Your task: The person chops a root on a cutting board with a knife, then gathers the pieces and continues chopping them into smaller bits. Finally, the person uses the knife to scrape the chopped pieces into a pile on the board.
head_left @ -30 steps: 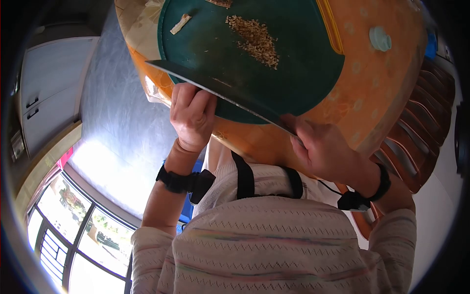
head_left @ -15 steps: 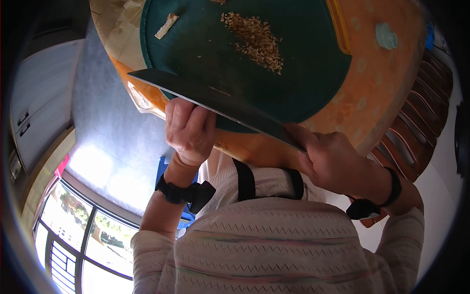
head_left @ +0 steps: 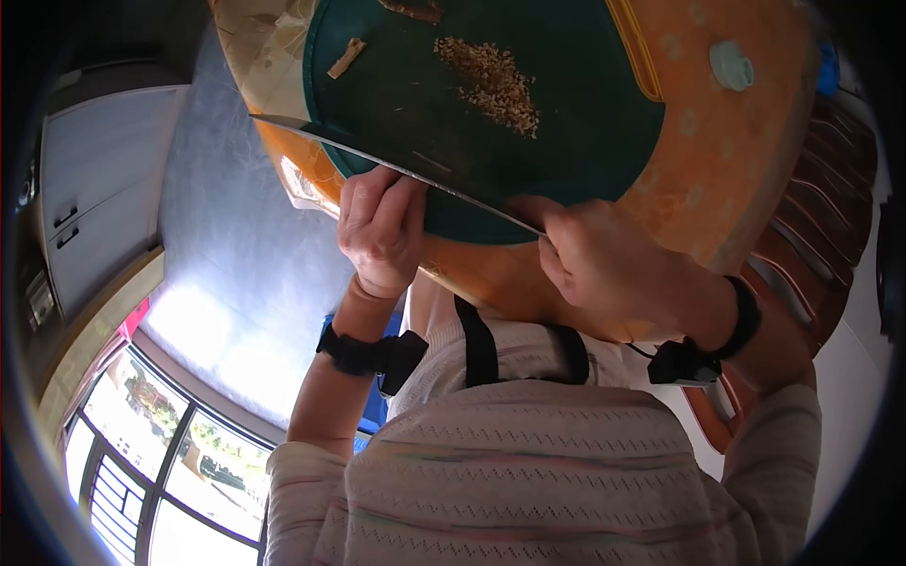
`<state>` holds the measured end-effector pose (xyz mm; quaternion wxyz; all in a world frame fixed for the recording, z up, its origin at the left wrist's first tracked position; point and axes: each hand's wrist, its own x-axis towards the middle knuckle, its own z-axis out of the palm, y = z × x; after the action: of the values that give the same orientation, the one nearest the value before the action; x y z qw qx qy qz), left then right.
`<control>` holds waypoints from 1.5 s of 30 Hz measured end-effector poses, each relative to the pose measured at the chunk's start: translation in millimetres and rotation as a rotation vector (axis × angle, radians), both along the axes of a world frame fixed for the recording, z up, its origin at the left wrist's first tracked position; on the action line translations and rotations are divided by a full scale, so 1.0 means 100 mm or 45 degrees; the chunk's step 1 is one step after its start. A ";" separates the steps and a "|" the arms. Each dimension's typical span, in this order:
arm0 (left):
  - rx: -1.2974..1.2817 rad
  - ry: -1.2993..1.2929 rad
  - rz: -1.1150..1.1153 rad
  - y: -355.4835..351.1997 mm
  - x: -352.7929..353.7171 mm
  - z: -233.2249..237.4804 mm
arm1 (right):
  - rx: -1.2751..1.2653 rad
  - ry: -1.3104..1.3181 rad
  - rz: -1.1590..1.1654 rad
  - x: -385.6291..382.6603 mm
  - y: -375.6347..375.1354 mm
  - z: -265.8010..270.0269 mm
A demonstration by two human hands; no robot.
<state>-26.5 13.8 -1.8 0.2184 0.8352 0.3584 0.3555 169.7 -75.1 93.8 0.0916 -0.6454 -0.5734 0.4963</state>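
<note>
A person's right hand [head_left: 604,264] is closed in a fist around the hidden handle of a long knife [head_left: 396,168]. The left hand [head_left: 377,226] meets the blade midway, its fingers [head_left: 382,189] curled with the tips against the steel; whether they clasp it cannot be told. The knife lies across the near edge of a round green cutting board [head_left: 566,132], its tip jutting past the board's left side. Further up the board sit a pile of chopped bits [head_left: 486,83], a pale stick [head_left: 346,57] and a darker piece [head_left: 411,9] at the frame's top. The board rests on an orange tablecloth [head_left: 727,179], where a light blue cap [head_left: 731,66] lies well apart. A wooden chair [head_left: 821,226] stands to the right; a white cabinet [head_left: 94,189] and a window [head_left: 142,462] lie to the left. Both wrists carry black bands.
</note>
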 end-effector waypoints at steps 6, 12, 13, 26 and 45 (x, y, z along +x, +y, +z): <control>0.009 -0.012 0.052 -0.01 -0.01 -0.05 | 0.092 -0.085 0.046 0.00 -0.17 0.12; -0.086 0.011 -0.005 -0.03 -0.04 -0.01 | -0.030 -0.277 0.126 -0.06 -0.22 0.13; -0.086 0.017 -0.009 -0.03 -0.04 0.00 | -0.046 -0.247 0.120 -0.06 -0.22 0.13; -0.164 -0.052 -0.147 -0.12 -0.19 -0.20 | -0.205 -0.216 0.138 -0.09 -0.27 0.05; -0.081 -0.016 0.013 -0.14 0.11 0.08 | 0.330 -0.428 0.196 -0.10 -0.21 0.20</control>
<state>-15.6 0.2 5.8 0.2452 0.8236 0.3724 0.3504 159.3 -96.5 113.9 0.0387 -0.6564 -0.6870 0.3093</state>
